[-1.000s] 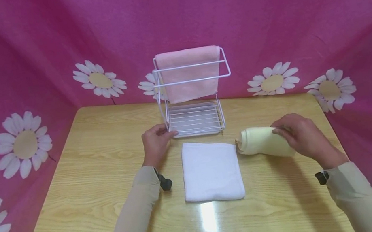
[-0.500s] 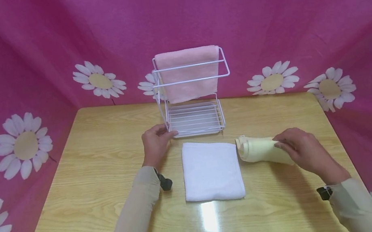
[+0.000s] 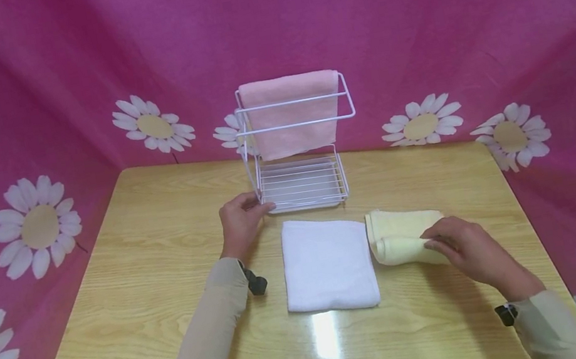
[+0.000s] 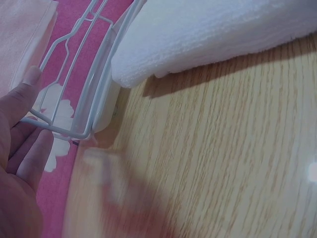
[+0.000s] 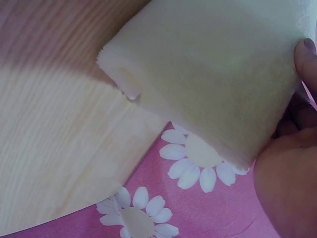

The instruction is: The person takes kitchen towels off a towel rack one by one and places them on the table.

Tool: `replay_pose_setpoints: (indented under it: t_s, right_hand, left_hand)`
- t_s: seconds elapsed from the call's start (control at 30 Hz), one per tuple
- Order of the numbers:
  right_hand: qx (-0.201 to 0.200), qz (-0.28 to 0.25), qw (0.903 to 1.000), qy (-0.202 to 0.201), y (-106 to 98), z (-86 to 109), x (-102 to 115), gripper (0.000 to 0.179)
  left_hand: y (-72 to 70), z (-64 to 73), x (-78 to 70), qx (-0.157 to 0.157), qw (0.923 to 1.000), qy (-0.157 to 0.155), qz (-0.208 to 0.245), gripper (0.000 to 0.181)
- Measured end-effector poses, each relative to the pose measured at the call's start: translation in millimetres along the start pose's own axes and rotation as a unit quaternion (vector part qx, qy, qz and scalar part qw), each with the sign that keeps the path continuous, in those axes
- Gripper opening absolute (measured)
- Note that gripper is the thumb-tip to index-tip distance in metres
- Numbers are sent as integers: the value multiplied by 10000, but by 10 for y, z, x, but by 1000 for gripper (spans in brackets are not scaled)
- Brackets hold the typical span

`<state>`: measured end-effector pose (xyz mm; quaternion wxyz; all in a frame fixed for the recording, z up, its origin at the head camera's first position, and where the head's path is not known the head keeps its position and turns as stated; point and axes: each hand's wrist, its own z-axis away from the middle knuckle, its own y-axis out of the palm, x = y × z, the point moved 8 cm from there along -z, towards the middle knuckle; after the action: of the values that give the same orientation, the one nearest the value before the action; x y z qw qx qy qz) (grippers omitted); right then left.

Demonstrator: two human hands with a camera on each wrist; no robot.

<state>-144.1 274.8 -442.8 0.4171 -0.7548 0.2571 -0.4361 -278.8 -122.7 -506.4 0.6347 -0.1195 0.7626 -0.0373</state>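
My left hand (image 3: 238, 226) grips the lower left front corner of a white wire rack (image 3: 300, 186); in the left wrist view, the thumb and fingers (image 4: 37, 156) pinch its wire. A pink towel (image 3: 294, 113) hangs over the rack's back top bar. In front of the rack lies a folded white towel (image 3: 328, 265), flat on the table. To its right, my right hand (image 3: 469, 254) pinches the near edge of a folded yellow towel (image 3: 401, 224). That edge is lifted and curled over, while the far part lies low at the table. The right wrist view shows the yellow towel (image 5: 213, 74) spread before the thumb.
The light wooden table (image 3: 158, 290) has rounded corners. Behind it and at both sides hangs a magenta cloth (image 3: 408, 7) with white daisies. The rack stands close to the back edge. A dark camera strap sits on each wrist.
My right hand has moved toward the front of the table, drawing the yellow towel's held edge with it, so more of its upper face shows. The left hand stays on the rack.
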Motion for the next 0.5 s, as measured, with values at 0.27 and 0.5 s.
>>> replay_pose_setpoints:
  t_s: [0.27, 0.5]
  right_hand:
    - [225, -137, 9996, 22, 101, 90, 21, 22]
    - [197, -320, 9991, -197, 160, 206, 102, 26]
  left_hand:
    - [0, 2, 39, -19, 9999, -91, 103, 36]
    - [12, 0, 36, -25, 9998, -106, 165, 35]
